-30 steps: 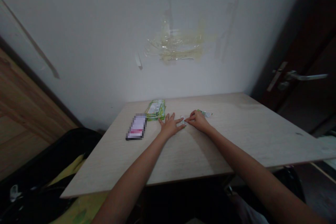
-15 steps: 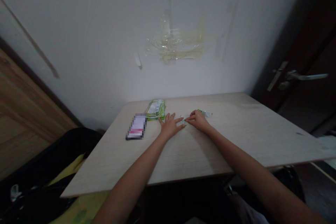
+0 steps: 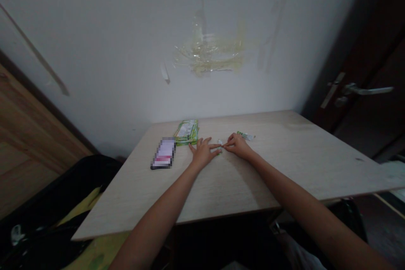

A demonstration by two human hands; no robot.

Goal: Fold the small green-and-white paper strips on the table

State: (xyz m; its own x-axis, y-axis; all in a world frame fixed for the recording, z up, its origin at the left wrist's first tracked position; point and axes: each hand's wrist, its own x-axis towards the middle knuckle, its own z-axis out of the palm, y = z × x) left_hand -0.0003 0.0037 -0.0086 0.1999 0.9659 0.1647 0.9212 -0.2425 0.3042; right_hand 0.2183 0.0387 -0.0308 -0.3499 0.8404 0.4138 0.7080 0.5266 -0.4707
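Observation:
Both my hands rest on a pale wooden table [image 3: 284, 168] near its far edge. My left hand [image 3: 202, 152] lies flat with fingers spread, pressing down a small white and green wrapper [image 3: 220, 143] of which only a bit shows. My right hand [image 3: 237, 145] is curled, its fingertips pinched at that same wrapper, touching my left fingertips. A second small green and white packet [image 3: 246, 136] lies just behind my right hand. A stack of green and white packets [image 3: 187, 131] sits left of my left hand, close to its fingers.
A phone [image 3: 163, 153] lies face up left of the stack. The white wall [image 3: 126, 50] with tape residue stands right behind the table. A dark door with a metal handle [image 3: 363, 90] is at the right. A black bag [image 3: 63, 202] sits low at the left.
My left fingers have closed in slightly over the small wrapper, so less of it shows. Both hands stay in the same spot.

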